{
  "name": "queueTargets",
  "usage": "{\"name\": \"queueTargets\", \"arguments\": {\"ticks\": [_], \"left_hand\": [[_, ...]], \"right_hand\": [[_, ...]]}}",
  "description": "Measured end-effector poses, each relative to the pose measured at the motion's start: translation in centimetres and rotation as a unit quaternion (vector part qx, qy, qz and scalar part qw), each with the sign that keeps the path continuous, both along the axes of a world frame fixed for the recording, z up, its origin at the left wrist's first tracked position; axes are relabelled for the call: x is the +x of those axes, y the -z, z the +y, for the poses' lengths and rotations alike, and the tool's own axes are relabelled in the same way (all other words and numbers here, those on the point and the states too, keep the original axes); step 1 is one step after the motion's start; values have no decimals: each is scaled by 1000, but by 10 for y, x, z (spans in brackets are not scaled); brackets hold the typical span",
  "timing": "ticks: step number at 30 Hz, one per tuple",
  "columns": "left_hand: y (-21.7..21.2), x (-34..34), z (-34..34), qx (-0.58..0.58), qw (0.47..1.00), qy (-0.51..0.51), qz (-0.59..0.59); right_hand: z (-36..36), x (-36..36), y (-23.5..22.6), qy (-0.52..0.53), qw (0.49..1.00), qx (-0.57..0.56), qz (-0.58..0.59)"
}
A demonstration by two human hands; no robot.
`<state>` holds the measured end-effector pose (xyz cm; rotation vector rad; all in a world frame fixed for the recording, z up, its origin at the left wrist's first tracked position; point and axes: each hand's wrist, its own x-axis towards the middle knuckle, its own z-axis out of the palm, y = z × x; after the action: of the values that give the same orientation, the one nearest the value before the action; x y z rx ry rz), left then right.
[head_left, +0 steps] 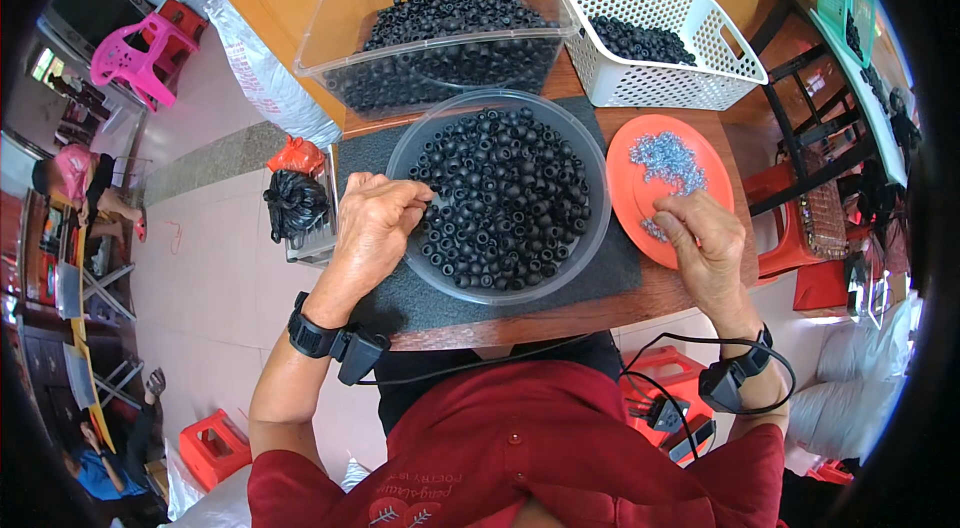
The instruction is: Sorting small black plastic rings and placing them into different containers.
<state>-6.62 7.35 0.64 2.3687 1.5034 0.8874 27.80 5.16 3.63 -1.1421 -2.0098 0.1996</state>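
While rounded caps heap, bits glint.

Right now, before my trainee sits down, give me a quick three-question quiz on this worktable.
1. True or false: the orange plate lies to the right of the round clear tub.
2. Which hand has its fingers over the plate? A) left B) right
3. Fill in: the pieces in the white perforated basket are ____ in colour.

Key: 1. True. 2. B, the right hand. 3. Black.
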Motion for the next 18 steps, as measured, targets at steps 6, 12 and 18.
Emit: {"name": "queueTargets", "arguments": {"ticks": [6,12,18], "left_hand": [[3,3,1,10,999,0,30],[2,8,4,35,991,13,131],[3,9,9,-21,989,7,143]], "right_hand": [[-1,-2,8,-5,1000,1,4],[-5,-3,13,-6,1000,-1,0],[-7,-10,15,-18,1000,1,10]]}}
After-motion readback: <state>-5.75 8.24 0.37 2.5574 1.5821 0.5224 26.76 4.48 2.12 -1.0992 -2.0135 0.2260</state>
